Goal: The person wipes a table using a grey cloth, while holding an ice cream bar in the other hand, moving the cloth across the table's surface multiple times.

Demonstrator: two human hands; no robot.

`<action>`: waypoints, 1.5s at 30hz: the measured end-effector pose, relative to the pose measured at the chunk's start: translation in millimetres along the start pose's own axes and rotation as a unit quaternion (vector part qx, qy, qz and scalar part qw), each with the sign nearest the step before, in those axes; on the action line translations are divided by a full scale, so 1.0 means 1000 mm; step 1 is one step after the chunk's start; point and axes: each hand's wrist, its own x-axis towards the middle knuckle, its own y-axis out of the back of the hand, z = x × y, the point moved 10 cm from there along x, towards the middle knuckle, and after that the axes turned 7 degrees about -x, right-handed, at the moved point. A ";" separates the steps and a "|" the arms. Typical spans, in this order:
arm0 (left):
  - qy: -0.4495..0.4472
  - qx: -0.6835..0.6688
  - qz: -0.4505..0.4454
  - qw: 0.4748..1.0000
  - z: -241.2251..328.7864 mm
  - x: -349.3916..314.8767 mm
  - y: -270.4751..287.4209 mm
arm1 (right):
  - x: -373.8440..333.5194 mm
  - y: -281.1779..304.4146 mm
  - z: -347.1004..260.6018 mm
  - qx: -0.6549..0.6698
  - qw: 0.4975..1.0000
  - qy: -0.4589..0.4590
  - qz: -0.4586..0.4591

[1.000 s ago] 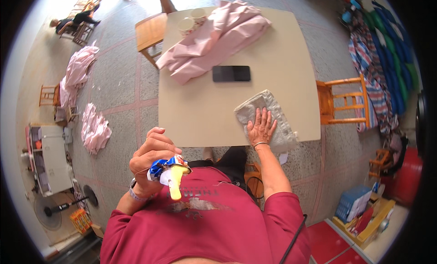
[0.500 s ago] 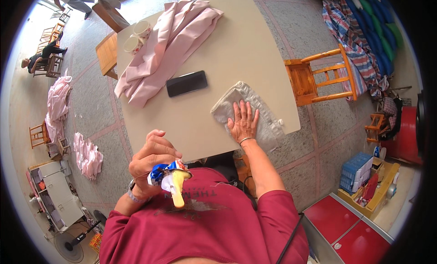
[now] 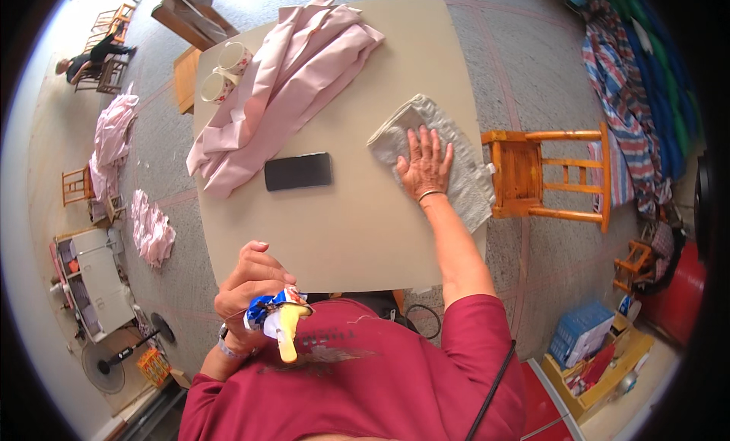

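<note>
My left hand is closed in front of my chest. In it is a yellow snack bar that sticks out of a crumpled blue wrapper and points down toward my shirt. My right hand lies flat with fingers spread on a folded grey cloth at the right side of the beige table. Left of this cloth lies a black phone. Behind the phone a long pink fabric is bunched diagonally over the table.
Two patterned cups stand at the table's far left. A wooden chair is close against the right edge. More pink fabric lies on the floor at left, near a fan. A blue crate is at lower right.
My right hand and the cloth have moved farther forward and to the right, up to the table's right edge. The left hand still holds the snack bar. The view has shifted slightly.
</note>
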 end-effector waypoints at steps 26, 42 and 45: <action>-0.037 -0.032 -0.014 0.999 0.019 -0.021 -0.007 | -0.195 0.047 -0.024 0.037 0.996 0.057 -0.058; 0.040 -0.371 0.201 0.906 -0.028 -0.105 0.107 | -0.204 0.048 -0.218 0.105 0.949 0.272 -0.120; -0.063 -0.418 0.147 0.894 0.002 -0.095 0.115 | -0.204 0.047 -0.218 0.113 0.947 0.280 -0.112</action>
